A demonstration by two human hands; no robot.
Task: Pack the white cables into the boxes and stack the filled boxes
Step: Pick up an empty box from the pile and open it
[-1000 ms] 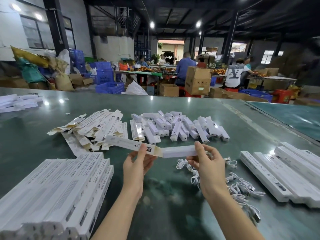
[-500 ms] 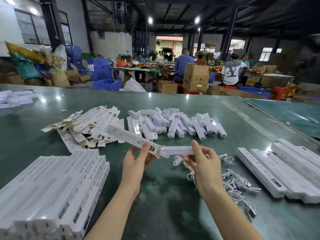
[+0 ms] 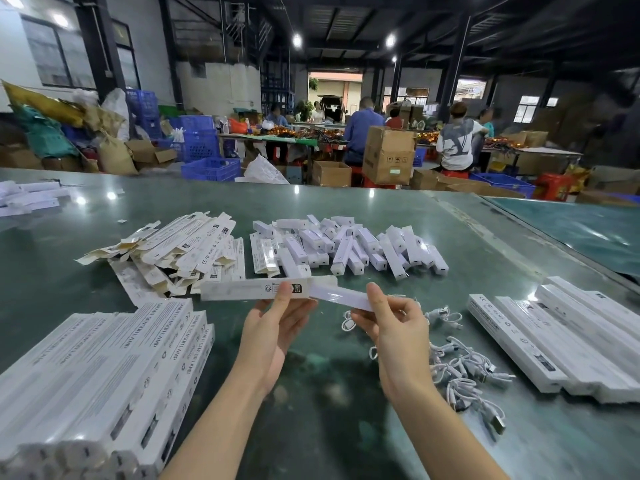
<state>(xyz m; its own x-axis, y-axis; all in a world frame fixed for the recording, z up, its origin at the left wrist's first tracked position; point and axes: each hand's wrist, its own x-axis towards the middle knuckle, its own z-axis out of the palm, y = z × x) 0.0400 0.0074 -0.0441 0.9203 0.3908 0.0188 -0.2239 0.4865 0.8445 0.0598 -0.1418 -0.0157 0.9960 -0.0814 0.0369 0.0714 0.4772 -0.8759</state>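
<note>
My left hand (image 3: 273,317) pinches a long white printed box (image 3: 242,289) near its open right end, holding it level above the green table (image 3: 69,244). My right hand (image 3: 391,320) grips a plain white inner piece (image 3: 341,296) whose left end sits at the box's mouth. Loose white cables (image 3: 460,368) lie in a tangle on the table right of my right hand. A stack of closed long boxes (image 3: 104,375) lies at the near left.
Flat unfolded boxes (image 3: 180,251) are heaped at mid-left, and several short white pieces (image 3: 349,244) at the centre. More long boxes (image 3: 561,334) lie in a row on the right. People sit at tables among cartons (image 3: 388,154) and blue crates (image 3: 211,168) behind.
The box in my left hand has swung from a slant to level. The inner piece in my right hand has tilted and stays at the box's open end.
</note>
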